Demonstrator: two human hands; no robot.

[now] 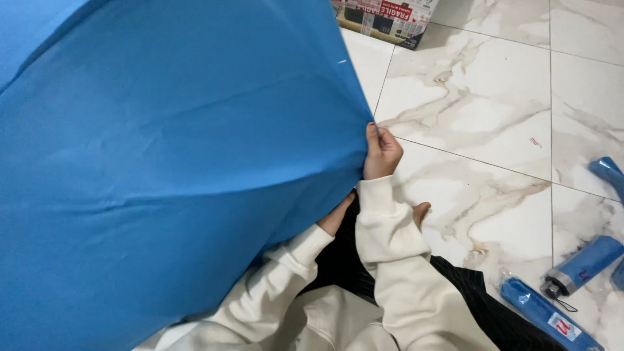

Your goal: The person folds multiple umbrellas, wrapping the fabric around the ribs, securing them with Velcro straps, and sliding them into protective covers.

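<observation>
An open blue umbrella canopy (162, 162) fills the left two thirds of the view. My right hand (381, 153) pinches the canopy's edge at a rib tip, fingers closed on the fabric. My left hand (336, 218) reaches under the canopy; only the wrist and part of the palm show, and the fingers are hidden by the fabric. Both arms wear cream sleeves.
Marble floor tiles (481, 110) lie to the right. Folded blue umbrellas (584, 263) and one in a clear sleeve (546, 313) lie at the lower right, another blue one (610, 172) at the right edge. A cardboard box (383, 18) stands at the top. My dark trousers (468, 292) are below.
</observation>
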